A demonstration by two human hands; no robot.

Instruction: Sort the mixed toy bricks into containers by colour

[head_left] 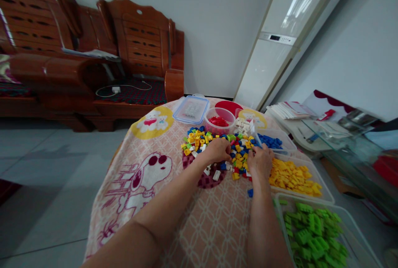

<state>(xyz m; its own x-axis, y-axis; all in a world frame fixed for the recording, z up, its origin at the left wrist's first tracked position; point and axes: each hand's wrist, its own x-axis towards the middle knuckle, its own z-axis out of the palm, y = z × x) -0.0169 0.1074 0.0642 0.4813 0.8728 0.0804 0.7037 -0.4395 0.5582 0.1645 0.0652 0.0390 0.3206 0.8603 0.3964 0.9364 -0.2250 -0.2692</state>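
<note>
A mixed pile of toy building bricks point(199, 137) in yellow, blue, white, red and green lies on the cloth-covered table. My left hand point(219, 150) reaches into the middle of this pile, its fingers curled together and pointing down. Close by on the right, my right hand point(260, 161) has bent fingers at the pile's right edge. Whatever either hand pinches is hidden by the fingers. Beside the right hand are yellow bricks point(294, 178) in a clear tray and blue bricks point(270, 141) in another. Green bricks point(314, 235) fill part of a larger clear box nearer me.
Behind the pile stand a clear bowl point(234, 124) with red bricks, a heap of white bricks point(243, 126) and a blue-edged lid point(192, 109). A patterned cloth point(214, 222) covers the table. Glass shelving point(348, 148) stands right; wooden seats point(139, 44) line the wall.
</note>
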